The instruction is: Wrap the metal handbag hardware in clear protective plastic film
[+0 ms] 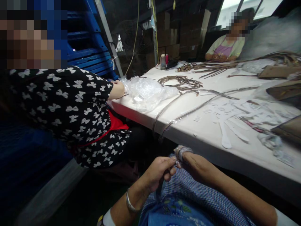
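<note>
In the head view, my left hand (161, 171) is closed, its thumb and fingers pinched together just above my lap. What sits in that pinch is too small to make out. My right hand (188, 158) meets it from the right, closed around a crumpled piece of clear plastic (180, 151). Both hands are close together over a blue checked apron (199, 191), below the table's front edge. Nearest to them on the table, long thin brown straps (188, 110) in clear wrap hang over the edge.
The white table (169, 131) bears a coil of straps (181, 82), clear plastic bags (148, 91), white toothed plastic strips (225, 135) and brown bags (287, 131). A co-worker in a bow-patterned top (77, 110) sits close at left; another person (223, 48) sits across. Blue crates (94, 53) stand behind.
</note>
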The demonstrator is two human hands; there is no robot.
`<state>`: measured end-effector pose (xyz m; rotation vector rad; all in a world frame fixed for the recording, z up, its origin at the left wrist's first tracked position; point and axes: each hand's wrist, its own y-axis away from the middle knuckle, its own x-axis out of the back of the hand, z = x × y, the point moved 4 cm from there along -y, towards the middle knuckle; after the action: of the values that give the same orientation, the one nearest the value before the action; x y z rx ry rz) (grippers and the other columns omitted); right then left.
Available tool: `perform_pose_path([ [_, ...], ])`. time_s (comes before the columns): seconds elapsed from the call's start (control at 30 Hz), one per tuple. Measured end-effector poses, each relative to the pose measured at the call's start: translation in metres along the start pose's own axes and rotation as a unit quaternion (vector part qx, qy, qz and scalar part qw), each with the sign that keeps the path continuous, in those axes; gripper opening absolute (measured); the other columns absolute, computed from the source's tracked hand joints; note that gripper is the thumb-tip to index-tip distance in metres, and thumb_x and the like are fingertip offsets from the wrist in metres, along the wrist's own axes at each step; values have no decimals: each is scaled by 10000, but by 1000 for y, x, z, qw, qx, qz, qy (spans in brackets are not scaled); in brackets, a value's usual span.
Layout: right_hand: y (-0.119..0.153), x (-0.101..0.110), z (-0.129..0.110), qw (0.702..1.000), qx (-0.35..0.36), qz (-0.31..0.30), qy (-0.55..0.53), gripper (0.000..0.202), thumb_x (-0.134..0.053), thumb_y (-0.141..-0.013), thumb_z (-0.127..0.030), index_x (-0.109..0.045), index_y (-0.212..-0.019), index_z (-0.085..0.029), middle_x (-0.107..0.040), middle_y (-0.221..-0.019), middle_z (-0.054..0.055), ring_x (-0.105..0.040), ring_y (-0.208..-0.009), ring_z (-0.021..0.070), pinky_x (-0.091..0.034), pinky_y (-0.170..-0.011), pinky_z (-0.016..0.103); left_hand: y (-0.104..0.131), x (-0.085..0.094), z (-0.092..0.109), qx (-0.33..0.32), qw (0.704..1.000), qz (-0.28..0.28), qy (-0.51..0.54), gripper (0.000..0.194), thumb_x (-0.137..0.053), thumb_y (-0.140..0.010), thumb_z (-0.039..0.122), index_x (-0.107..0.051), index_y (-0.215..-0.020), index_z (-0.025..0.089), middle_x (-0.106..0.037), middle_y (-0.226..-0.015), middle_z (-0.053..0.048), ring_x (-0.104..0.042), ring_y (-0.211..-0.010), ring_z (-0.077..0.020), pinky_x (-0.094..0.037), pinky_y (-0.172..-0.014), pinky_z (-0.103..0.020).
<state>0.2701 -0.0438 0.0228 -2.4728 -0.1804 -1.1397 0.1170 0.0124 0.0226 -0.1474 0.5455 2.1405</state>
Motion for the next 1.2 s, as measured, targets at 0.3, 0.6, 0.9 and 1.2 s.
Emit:
perform_pose_path([
  [0.3, 22, -23, 27, 869, -368, -133, -303, 270, -504, -883, -402, -519, -725, -184, -563, -642, 8, -537, -547, 140, -394, -528, 261, 7, 25, 13, -280, 762, 192, -551, 311, -579, -896, 287, -621, -1199, 234, -661, -1217, -60, -578, -1152, -225, -419, -1033, -418],
  [0.6, 27, -19, -13, 755, -343, -169, -533, 330, -579, -869, -443, -603, -747, -138, -567, -636, 12, -491, -573, 118, -348, -565, 248, -12, 10, -16, -425, 664, 104, -606, 310, -452, -957, 153, -589, -1224, 231, -697, -1147, -34, -587, -1148, -164, -323, -1124, -440],
  [0.9, 39, -1, -23, 793, -257, -86, -545, 385, -517, -918, -503, -614, -839, -139, -499, -686, 12, -421, -637, 135, -360, -623, 276, -35, 15, -1, -449, 735, 60, -504, 363, -421, -950, 151, -548, -1287, 195, -696, -1095, -82, -633, -968, -169, -537, -863, -314],
  [1.2, 29, 16, -32, 688, -223, 45, -689, 333, -540, -914, -419, -659, -1063, -146, -436, -674, -9, -402, -575, 111, -424, -609, 273, -53, -2, 0, -383, 862, 74, -324, 306, -442, -968, 282, -627, -1190, 180, -691, -1070, -89, -640, -971, -191, -504, -890, -315],
])
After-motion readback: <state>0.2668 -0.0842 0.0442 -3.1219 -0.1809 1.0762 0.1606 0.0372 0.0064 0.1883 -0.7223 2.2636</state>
